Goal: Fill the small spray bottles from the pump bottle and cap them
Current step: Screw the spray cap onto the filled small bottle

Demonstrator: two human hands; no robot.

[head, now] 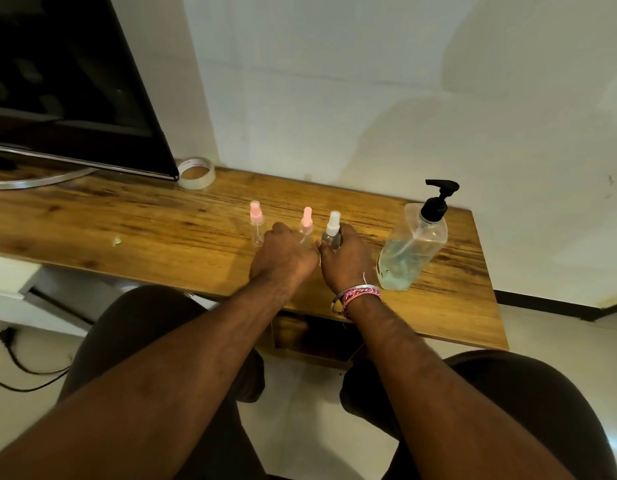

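Near the middle of the worktop [144,220], 3 small spray bottles stand upright in a row: a pink-capped one [256,221] on the left, a second pink-capped one [306,223] between the hands, and a white-capped one [332,230]. Of the 2 hands, the right hand [347,258] is curled round the white-capped bottle's body; the left hand [283,254] is a loose fist beside it, and whether it holds anything cannot be told. Toward the right edge stands the pump bottle [416,244], partly filled with bluish liquid. A tape roll [196,172] lies by the back edge, next to a monitor [75,81].
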